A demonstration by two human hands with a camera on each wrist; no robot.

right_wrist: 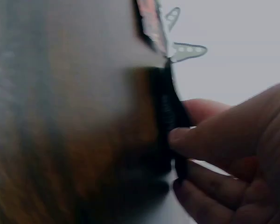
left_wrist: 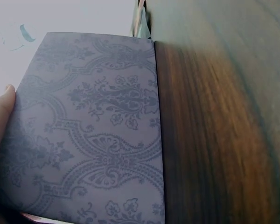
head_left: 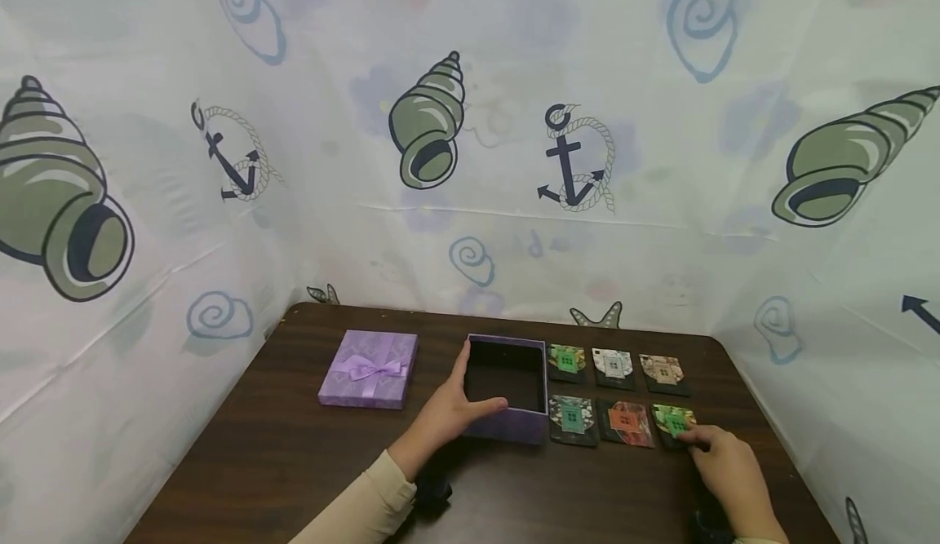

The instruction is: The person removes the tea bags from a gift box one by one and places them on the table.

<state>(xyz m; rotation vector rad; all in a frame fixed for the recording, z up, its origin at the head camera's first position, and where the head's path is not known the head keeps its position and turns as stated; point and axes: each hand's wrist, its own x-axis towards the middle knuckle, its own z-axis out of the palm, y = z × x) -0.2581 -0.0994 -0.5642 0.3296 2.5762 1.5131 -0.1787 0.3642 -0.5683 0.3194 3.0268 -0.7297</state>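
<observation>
My left hand [head_left: 448,401] rests on an open purple box [head_left: 507,427], with its thumb over the near rim and straight fingers along the left wall. A patterned side of the same box [left_wrist: 93,126] fills much of the left wrist view, with my thumb [left_wrist: 2,112] at its edge. At the near right end of two rows of small flat square packets, my right hand [head_left: 730,462] pinches a packet with a green and yellow print [head_left: 671,422]. In the right wrist view that packet [right_wrist: 170,112] appears edge-on as a dark strip between thumb and fingers.
A purple lid with a ribbon bow [head_left: 369,369] lies left of the box. Right of the box lie several other packets, among them a red one [head_left: 626,422] and a white one [head_left: 613,367]. A printed cloth [head_left: 514,267] hangs behind the brown table [head_left: 294,446].
</observation>
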